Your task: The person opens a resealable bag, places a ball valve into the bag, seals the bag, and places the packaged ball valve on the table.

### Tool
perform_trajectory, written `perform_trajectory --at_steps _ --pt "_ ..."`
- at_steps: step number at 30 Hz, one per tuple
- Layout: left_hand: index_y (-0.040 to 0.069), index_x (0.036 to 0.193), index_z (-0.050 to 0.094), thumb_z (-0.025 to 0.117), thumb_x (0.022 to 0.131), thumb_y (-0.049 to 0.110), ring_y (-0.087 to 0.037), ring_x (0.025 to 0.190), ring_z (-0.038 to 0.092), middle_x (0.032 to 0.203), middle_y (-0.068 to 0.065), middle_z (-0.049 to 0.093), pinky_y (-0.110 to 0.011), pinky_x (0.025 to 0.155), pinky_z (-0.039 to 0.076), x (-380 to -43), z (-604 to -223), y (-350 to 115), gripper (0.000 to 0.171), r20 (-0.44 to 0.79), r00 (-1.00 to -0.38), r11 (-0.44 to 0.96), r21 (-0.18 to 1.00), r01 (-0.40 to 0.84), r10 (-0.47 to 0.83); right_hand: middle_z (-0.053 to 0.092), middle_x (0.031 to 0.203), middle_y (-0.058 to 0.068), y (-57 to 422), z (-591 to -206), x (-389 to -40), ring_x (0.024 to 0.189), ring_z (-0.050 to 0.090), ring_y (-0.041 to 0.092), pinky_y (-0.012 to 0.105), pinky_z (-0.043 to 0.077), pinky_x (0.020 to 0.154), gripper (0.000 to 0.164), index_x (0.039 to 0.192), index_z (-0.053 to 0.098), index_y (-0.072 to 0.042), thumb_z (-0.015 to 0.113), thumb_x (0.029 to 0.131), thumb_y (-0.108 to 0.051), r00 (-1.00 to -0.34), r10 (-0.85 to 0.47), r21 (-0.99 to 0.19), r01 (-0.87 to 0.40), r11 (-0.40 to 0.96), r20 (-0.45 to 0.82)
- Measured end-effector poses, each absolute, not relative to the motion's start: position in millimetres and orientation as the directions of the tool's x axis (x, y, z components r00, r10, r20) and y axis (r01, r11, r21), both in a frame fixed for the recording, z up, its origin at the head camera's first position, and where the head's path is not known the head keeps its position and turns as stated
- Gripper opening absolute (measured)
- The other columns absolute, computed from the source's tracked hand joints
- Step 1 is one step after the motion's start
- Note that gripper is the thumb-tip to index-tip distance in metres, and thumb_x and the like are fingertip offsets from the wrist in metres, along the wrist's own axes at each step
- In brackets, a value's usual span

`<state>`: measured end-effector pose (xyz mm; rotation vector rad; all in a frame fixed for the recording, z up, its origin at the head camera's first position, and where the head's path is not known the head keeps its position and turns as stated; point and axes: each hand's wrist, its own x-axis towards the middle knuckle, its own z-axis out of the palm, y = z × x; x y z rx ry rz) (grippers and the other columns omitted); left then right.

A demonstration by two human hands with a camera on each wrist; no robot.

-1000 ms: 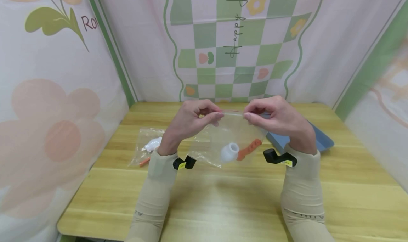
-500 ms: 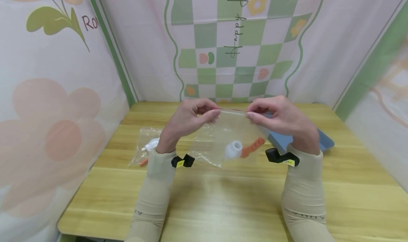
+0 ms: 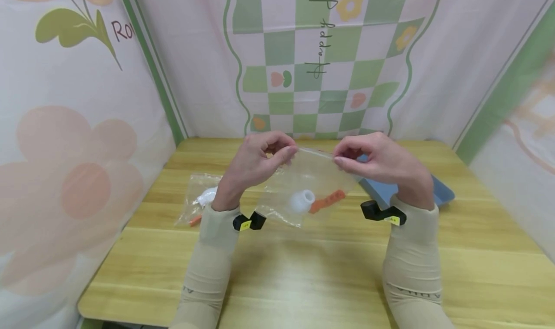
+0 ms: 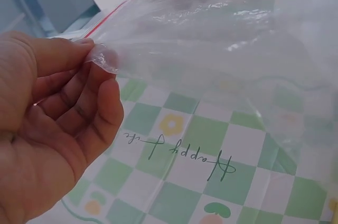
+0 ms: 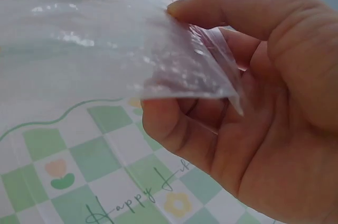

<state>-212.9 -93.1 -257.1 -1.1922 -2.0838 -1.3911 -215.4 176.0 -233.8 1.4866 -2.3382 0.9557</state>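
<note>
A clear zip-lock bag (image 3: 314, 172) hangs above the table between both hands. My left hand (image 3: 260, 158) pinches its upper left corner between thumb and fingers. At the upper right, my right hand (image 3: 379, 158) grips the same edge, with a corner of film folding toward the palm in the right wrist view. A red zip line (image 4: 113, 15) runs along the bag's mouth between the hands. Seen through the film in the head view are a white, round-bodied piece with a ring-shaped opening (image 3: 301, 201) and an orange strip with notches (image 3: 328, 201). Both sit low in the bag.
Another clear bag (image 3: 186, 199), with a white piece and an orange one in it, lies on the table's left side. Clear film (image 3: 277, 213) also shows beneath the raised bag. A blue tray (image 3: 442, 191) stands behind the right wrist. Printed curtains enclose the table (image 3: 303, 281).
The bag's contents swung right, then back left. My hands have drawn slightly apart, the left one rising a little. The bag's top edge now slants down toward the right hand.
</note>
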Motion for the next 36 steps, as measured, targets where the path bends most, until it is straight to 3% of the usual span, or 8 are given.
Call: perform_trajectory --at_steps 11,22,30,36 --pt "-0.001 0.089 0.064 0.06 0.089 0.007 -0.017 0.061 0.057 0.076 -0.01 0.063 -0.023 0.054 0.047 -216 -256 -100 0.009 0.716 -0.568 0.155 0.558 0.815 0.405 0.058 0.073 -0.009 182 -238 -216 0.064 0.051 0.004 0.015 0.043 0.055 0.027 0.09 0.065 -0.014 0.067 0.077 0.009 -0.459 -0.708 -0.403 -0.877 0.263 0.537" --pt "-0.002 0.09 0.063 0.059 0.09 0.006 -0.012 0.064 0.058 0.076 -0.004 0.063 -0.024 0.055 0.048 -221 -257 -103 0.01 0.714 -0.593 0.187 0.568 0.801 0.372 0.057 0.071 -0.009 197 -239 -217 0.062 0.049 0.002 0.015 0.04 0.05 0.029 0.09 0.065 -0.016 0.068 0.076 0.009 -0.498 -0.69 -0.407 -0.859 0.311 0.525" --pt "-0.001 0.091 0.063 0.059 0.09 0.006 -0.015 0.066 0.058 0.077 -0.01 0.063 -0.022 0.058 0.048 -222 -258 -104 0.008 0.702 -0.628 0.206 0.596 0.776 0.336 0.058 0.07 -0.01 206 -238 -214 0.062 0.052 0.004 0.017 0.043 0.053 0.026 0.09 0.064 -0.019 0.066 0.08 0.005 -0.568 -0.668 -0.438 -0.816 0.378 0.481" --pt "-0.006 0.091 0.062 0.058 0.089 0.0 -0.022 0.066 0.059 0.076 -0.014 0.062 -0.038 0.06 0.051 -220 -255 -106 0.007 0.691 -0.64 0.189 0.616 0.765 0.336 0.056 0.069 -0.004 200 -231 -211 0.062 0.05 0.004 0.017 0.042 0.054 0.013 0.087 0.064 -0.008 0.062 0.084 0.004 -0.521 -0.656 -0.396 -0.851 0.345 0.546"
